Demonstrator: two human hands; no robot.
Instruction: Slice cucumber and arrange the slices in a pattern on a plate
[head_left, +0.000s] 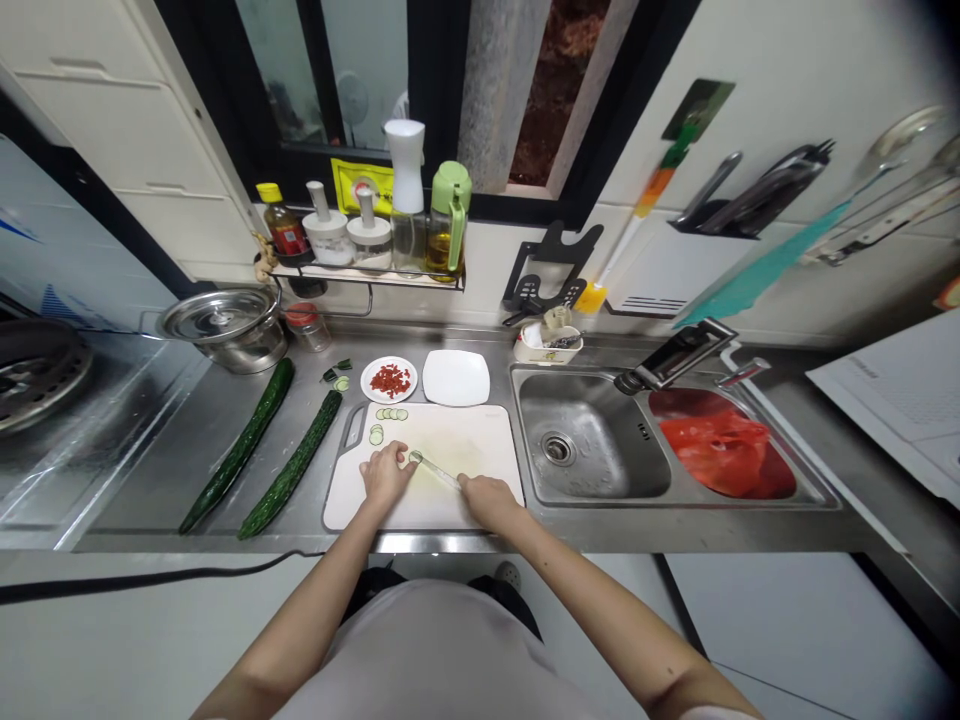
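Working the knife (441, 472) into the small cucumber slice (415, 457) seems to call for light, short strokes, with the fingertips kept behind the edge and the slice flat on the cutting board (450, 510). The left hand (385, 477) is narrow, thumb and finger pinching that slice just beside the blade's tip; the right hand (491, 500) is closed round the handle. Beyond the left hand lie cut cucumber rounds (392, 413); left of it, two whole cucumbers (296, 465).

The head camera looks forward and down from up above the shirt (442, 650). The worktop (150, 480) is close, the left hand (385, 475) and right hand (489, 502) near the middle, the window (360, 75) up top.
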